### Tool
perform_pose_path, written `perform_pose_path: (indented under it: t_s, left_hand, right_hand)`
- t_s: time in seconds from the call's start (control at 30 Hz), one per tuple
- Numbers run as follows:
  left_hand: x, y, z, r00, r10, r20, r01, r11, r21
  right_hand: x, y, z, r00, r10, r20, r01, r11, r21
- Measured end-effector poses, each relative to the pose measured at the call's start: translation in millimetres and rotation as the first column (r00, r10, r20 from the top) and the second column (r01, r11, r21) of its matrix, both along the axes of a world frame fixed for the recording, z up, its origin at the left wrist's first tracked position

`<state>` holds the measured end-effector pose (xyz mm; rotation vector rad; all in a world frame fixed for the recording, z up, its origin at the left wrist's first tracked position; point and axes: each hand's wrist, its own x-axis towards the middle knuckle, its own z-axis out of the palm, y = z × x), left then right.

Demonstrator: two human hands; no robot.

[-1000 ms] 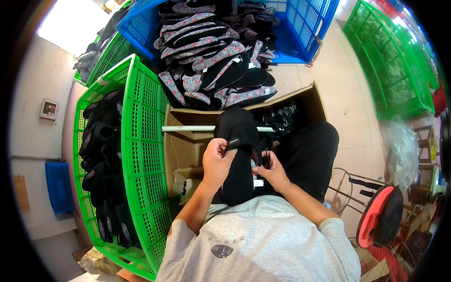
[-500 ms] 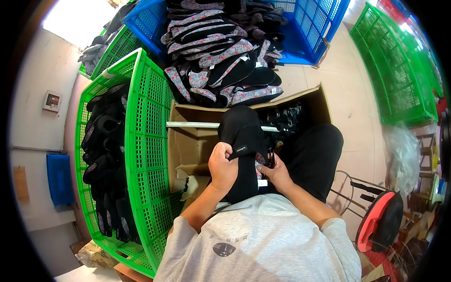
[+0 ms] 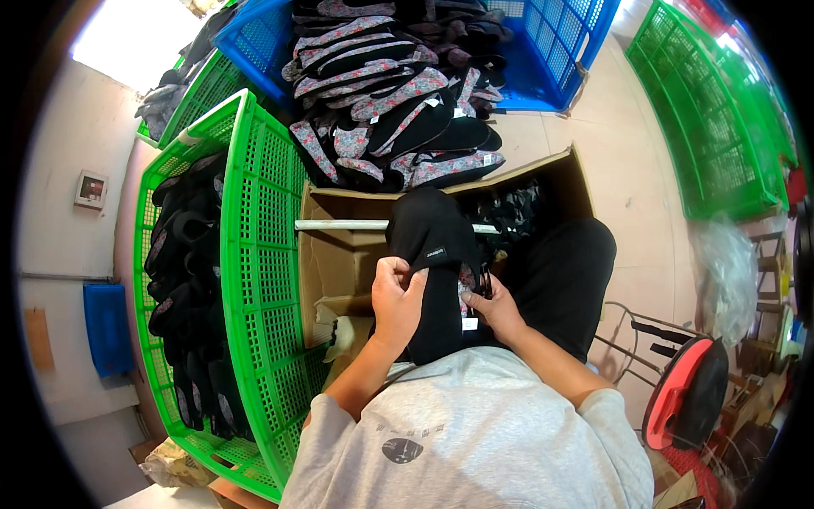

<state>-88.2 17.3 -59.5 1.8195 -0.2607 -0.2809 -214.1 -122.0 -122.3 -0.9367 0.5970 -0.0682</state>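
Across my lap lies a black slipper-shaped fabric piece [image 3: 440,314] with a floral lining at its right edge and a small white tag. My left hand [image 3: 397,299] pinches its left edge, close to a small dark label. From the other side my right hand [image 3: 498,310] grips the lined edge between thumb and fingers, with a thin black loop by the fingertips. Black trousers under the piece make its outline hard to tell. Beyond my knees lies a heap of similar black pieces with floral lining [image 3: 386,102].
An open cardboard box [image 3: 585,182] stands around my knees, a pale bar [image 3: 343,225] crossing it and dark small items inside. A green crate [image 3: 267,297] of black pieces is at left. Behind sits a blue crate [image 3: 555,72]; another green crate [image 3: 704,119] is far right.
The view has shifted slightly. My left fingers have moved a little along the piece's edge; both hands keep their hold.
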Motion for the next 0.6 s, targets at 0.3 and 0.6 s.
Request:
perform_pose_path:
  t_s: [0.3, 0.6]
  left_hand:
    - [14, 15, 15, 0.729, -0.521, -0.444, 0.373, 0.846, -0.381]
    - [18, -26, 70, 0.947, 0.015, -0.32, -0.237, 0.707, -0.666]
  right_hand:
    - [-2, -8, 19, 0.999, 0.036, -0.007, -0.035, 0.994, 0.101]
    - [-14, -20, 17, 0.972, -0.05, 0.23, 0.019, 0.991, 0.133]
